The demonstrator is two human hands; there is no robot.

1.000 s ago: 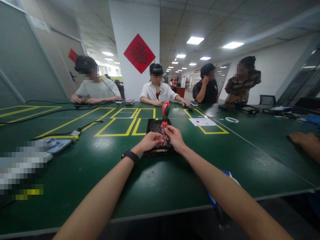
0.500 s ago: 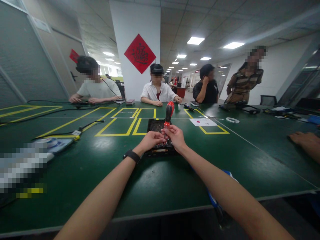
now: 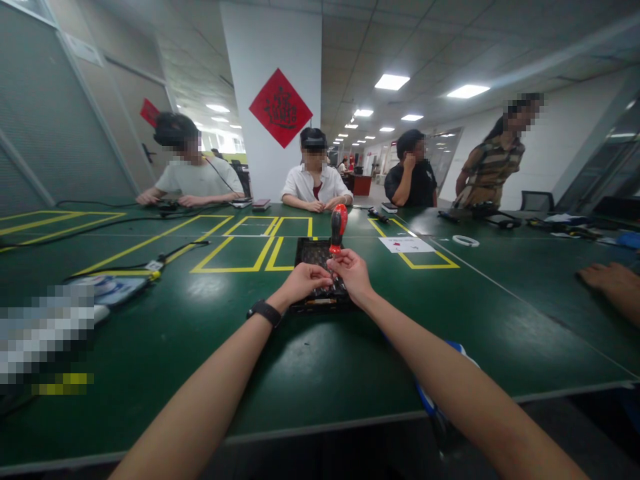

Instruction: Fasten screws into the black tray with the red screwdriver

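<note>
A screwdriver (image 3: pixel 339 229) with a red and black handle stands upright, handle up, over an open black case (image 3: pixel 307 252). My right hand (image 3: pixel 353 275) is closed in a pinch just below the handle, around the shaft. Beside it my left hand (image 3: pixel 306 284), with a dark band on the wrist, pinches low near the screwdriver's tip; what its fingertips hold is hidden. Small metallic parts show in the case under both hands, too small to tell apart.
A white paper sheet (image 3: pixel 407 245) and a white ring (image 3: pixel 465 241) lie to the right on the green table (image 3: pixel 200 360). Yellow tape marks rectangles. At left is a cable (image 3: pixel 175 252); another person's hand (image 3: pixel 607 280) rests at the right edge. Several people are across the table.
My hands and the screwdriver stay almost in place. Across the table, the seated person in white draws a hand inward, and the standing person at right shifts slightly right.
</note>
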